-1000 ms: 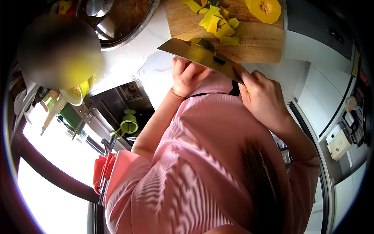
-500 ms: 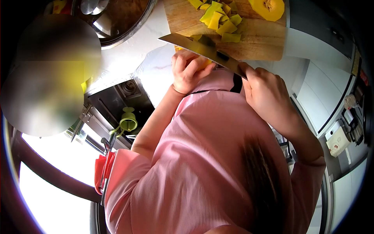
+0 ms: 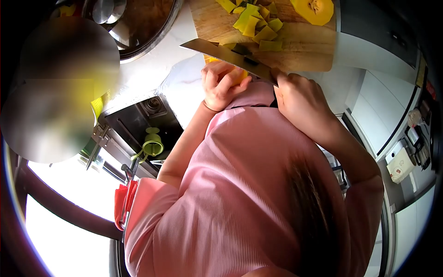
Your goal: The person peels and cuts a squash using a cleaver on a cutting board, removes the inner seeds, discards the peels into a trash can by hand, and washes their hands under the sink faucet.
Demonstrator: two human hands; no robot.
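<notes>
My right hand [image 3: 302, 96] is wrapped round the handle of a wide-bladed kitchen knife [image 3: 226, 54]. The blade points to the left and lies across the near edge of the wooden cutting board [image 3: 304, 51], just beyond my left fingers. My left hand [image 3: 223, 87] is closed round a piece of orange pumpkin [image 3: 212, 59], mostly hidden by the fingers and the blade. On the board lies a heap of yellow-green peel pieces [image 3: 258, 25]. A larger pumpkin piece [image 3: 314, 10] with a seed hollow sits at the board's far right.
A large lidded pan [image 3: 143, 27] stands left of the board. Nearer, a dark sink [image 3: 134, 120] holds a green strainer-like cup [image 3: 152, 146]. A red cloth [image 3: 123, 203] hangs at the left. White cabinets [image 3: 385, 106] line the right side.
My right hand and the knife have moved a little to the left. My left hand stays closed round the pumpkin piece, and the view has shifted slightly.
</notes>
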